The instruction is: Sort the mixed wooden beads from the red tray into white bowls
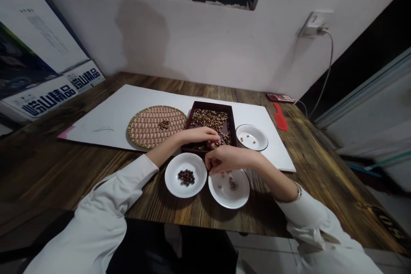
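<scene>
Mixed brown, tan and dark beads (210,117) fill much of a dark red tray (231,115). Over the tray's near part, my left hand (202,135) has its fingers pinched together among the beads; whatever they hold is too small to make out. My right hand (229,158) is closed, fingertips curled down, between the tray and two white bowls; its grip is hidden. Below it, the right bowl (227,201) contains a few pale, pinkish-brown beads (233,185). Beside that stands the left bowl (173,184) with a cluster of dark brown beads (186,177).
A round woven mat (144,126) with a small heap of brown beads lies left of the tray on a white board (105,111). Another white bowl (257,130) holds several tan pieces. Farther right are a red comb-like tool (280,117) and a phone (280,98). Printed boxes (48,94) stand left.
</scene>
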Available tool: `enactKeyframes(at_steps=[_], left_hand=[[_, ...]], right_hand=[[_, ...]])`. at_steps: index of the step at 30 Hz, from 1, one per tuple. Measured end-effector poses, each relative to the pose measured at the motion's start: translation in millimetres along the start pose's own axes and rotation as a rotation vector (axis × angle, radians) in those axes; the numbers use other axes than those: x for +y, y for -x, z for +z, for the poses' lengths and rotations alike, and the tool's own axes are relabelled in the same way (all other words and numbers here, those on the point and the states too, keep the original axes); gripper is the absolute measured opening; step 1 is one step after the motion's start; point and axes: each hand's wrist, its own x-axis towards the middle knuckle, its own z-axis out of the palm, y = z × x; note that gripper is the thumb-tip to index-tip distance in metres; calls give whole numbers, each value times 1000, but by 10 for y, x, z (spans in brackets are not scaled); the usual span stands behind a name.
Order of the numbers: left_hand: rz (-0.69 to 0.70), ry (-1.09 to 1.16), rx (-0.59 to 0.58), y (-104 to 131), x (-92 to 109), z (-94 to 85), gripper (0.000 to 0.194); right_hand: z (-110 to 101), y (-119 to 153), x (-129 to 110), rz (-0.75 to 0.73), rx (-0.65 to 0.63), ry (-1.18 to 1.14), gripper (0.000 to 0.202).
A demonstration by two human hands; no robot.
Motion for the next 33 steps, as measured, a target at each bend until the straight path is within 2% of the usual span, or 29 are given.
enactKeyframes(at_steps=[4, 6, 11, 18, 33], left_hand=[[60, -169, -125, -17, -21, 61, 22], [80, -244, -141, -12, -21, 90, 21], [46, -426, -36, 8, -9, 129, 22], [30, -523, 47, 2, -20, 138, 20], [-9, -591, 96, 15, -46, 122, 21]], right_hand=[[4, -3, 13, 4, 9, -3, 15], [6, -4, 14, 8, 11, -1, 15], [8, -5, 5, 5, 10, -9, 14], [4, -1, 7, 5, 10, -11, 13], [3, -8, 15, -9, 9, -8, 14]])
